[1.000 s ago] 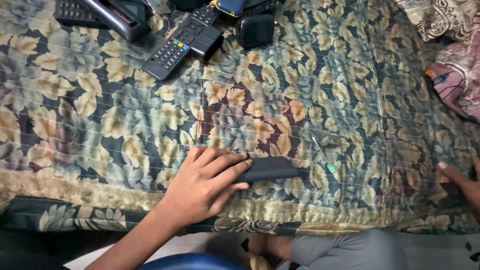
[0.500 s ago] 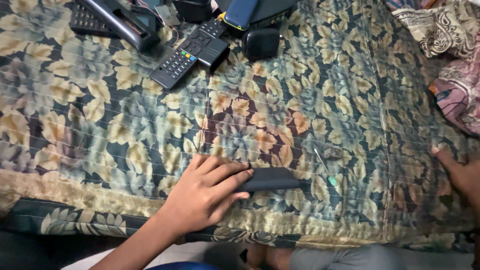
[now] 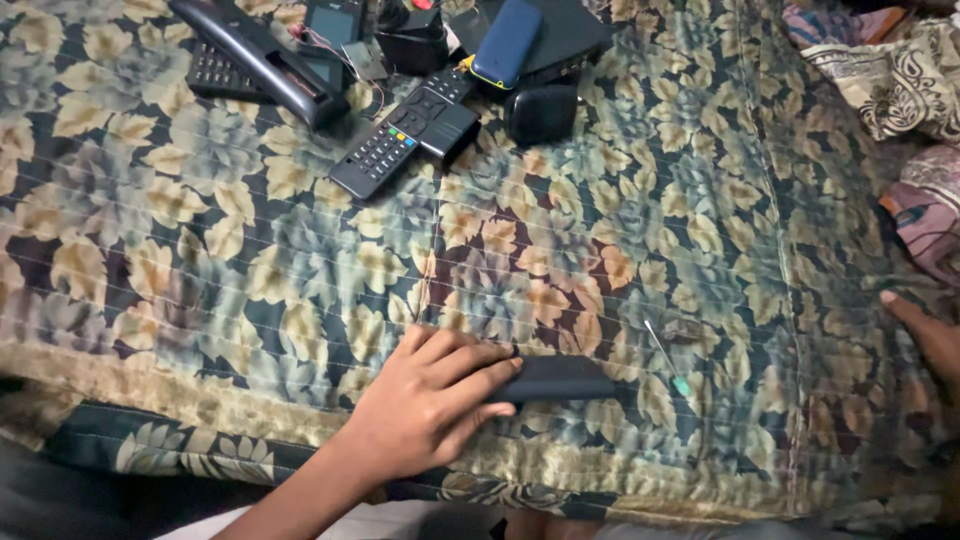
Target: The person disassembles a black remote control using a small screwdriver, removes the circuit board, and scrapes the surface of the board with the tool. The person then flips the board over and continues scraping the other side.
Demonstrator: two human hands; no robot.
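Observation:
My left hand (image 3: 425, 405) lies near the front edge of a bed covered by a floral quilt (image 3: 300, 260). Its fingers grip the left end of a flat black oblong device (image 3: 560, 378) that lies on the quilt. My right hand (image 3: 925, 335) rests on the quilt at the right edge of the view, mostly cut off, with nothing seen in it. A thin tool with a green tip (image 3: 668, 360) lies just right of the black device.
At the back of the quilt lies a heap of electronics: a black remote with coloured buttons (image 3: 385, 155), a corded phone handset (image 3: 255, 60), a blue phone (image 3: 508, 42), a small black pouch (image 3: 542, 112). Patterned cloths (image 3: 900, 90) are bunched at the right.
The view has tilted so more of the heap at the back shows. My left hand stays on the black device; my right hand has shifted slightly.

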